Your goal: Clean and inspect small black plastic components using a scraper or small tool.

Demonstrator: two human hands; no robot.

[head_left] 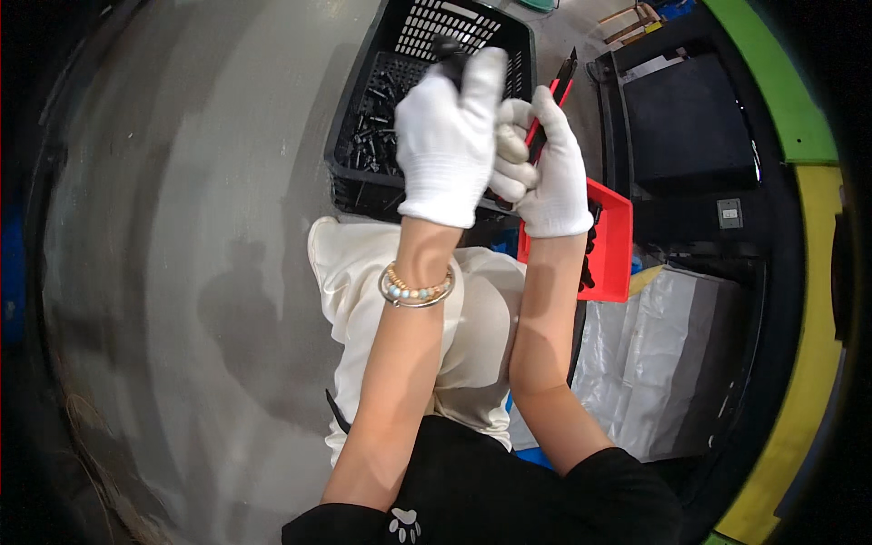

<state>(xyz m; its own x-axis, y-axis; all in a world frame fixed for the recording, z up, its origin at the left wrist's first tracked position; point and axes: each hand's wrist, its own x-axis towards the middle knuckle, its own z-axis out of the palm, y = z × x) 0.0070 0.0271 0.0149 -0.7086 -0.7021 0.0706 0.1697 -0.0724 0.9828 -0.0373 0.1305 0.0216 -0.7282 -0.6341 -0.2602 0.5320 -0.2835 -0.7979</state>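
Note:
My left hand (pixel 443 150), in a white knit glove, is raised over a black crate (pixel 338 173). Its fingers close on a small black part (pixel 449 56), blurred by motion, so its exact kind does not show. Just to the right, my right hand (pixel 549 168), gloved the same way, grips a slim red-and-black utility knife (pixel 560 91) whose dark pointed tip slants up and away. The two gloves are close together, the right fingers curled beside the left wrist. Many small black parts (pixel 372 141) lie loose in the crate under the left hand.
A red bin (pixel 618 245) with black pieces stands beyond my right forearm. Black equipment (pixel 695 127) with green (pixel 772 73) and yellow (pixel 808 263) framing borders the right side. Grey floor (pixel 209 227) stretches left. A silvery sheet (pixel 654 363) lies at lower right.

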